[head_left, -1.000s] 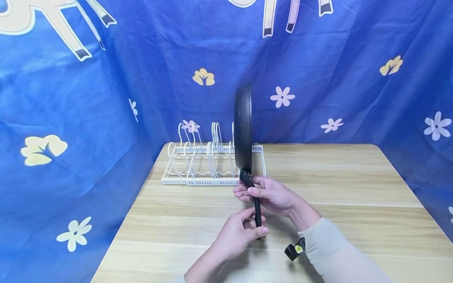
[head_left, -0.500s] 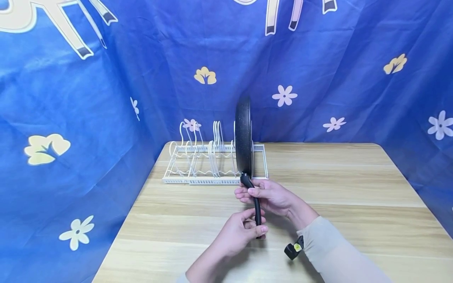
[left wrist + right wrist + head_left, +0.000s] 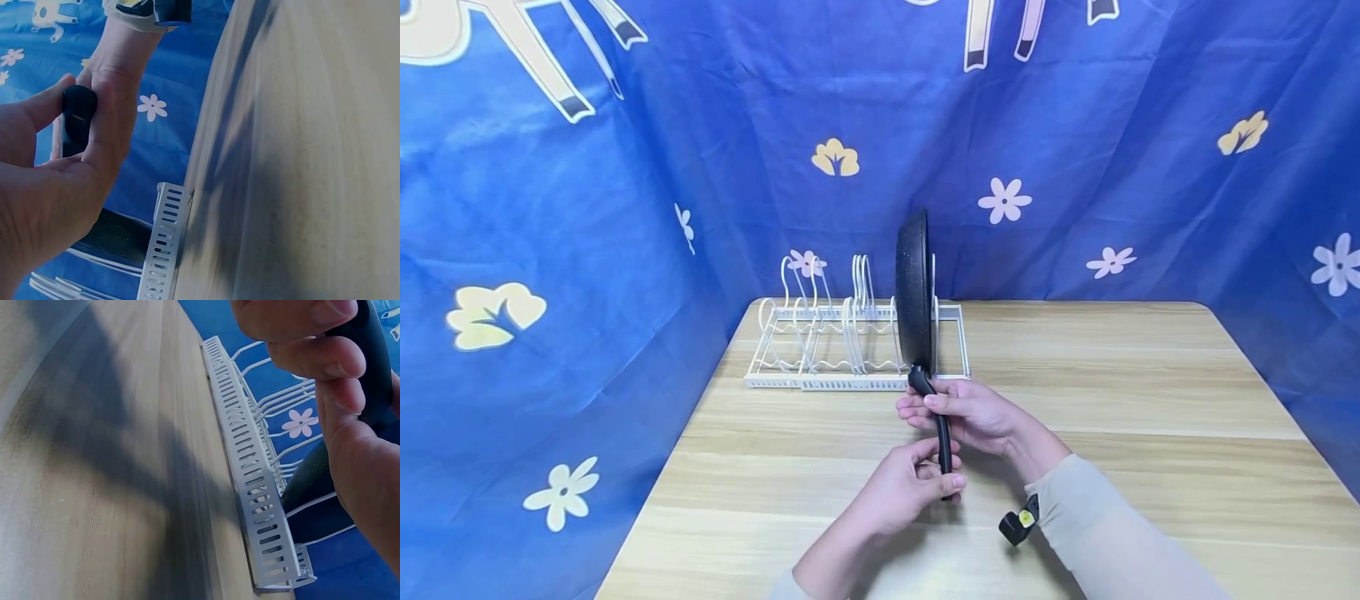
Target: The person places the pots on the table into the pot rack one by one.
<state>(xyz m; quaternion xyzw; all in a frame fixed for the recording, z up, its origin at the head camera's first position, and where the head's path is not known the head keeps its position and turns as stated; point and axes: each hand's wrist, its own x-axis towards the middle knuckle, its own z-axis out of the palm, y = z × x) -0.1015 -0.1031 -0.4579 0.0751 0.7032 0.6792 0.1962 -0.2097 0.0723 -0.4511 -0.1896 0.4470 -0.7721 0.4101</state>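
Observation:
A black frying pan (image 3: pixel 913 292) stands on edge in the right part of a white wire rack (image 3: pixel 850 384), between two of its hoops. Its handle (image 3: pixel 943 442) points toward me. With the right hand (image 3: pixel 981 415) I hold the handle close to the pan body. My left hand (image 3: pixel 902 492) pinches the handle's free end between thumb and fingers. The left wrist view shows the handle's end (image 3: pixel 79 106) in the left hand. In the right wrist view the pan body (image 3: pixel 315 494) sits between white wires; its lowest edge is hidden behind the rack's slotted rail (image 3: pixel 250 469).
Several bare hoops (image 3: pixel 857 317) rise from the rack's left and middle. The wooden table (image 3: pixel 1112 400) extends to the right and in front. A blue patterned curtain (image 3: pixel 1060 150) hangs close behind the rack and along both sides. A small black camera (image 3: pixel 1017 525) is on the right wrist.
The pan has come down between the rack's right hoops, mostly in the first half second. Both hands keep their hold on the handle. The head view has shifted slightly.

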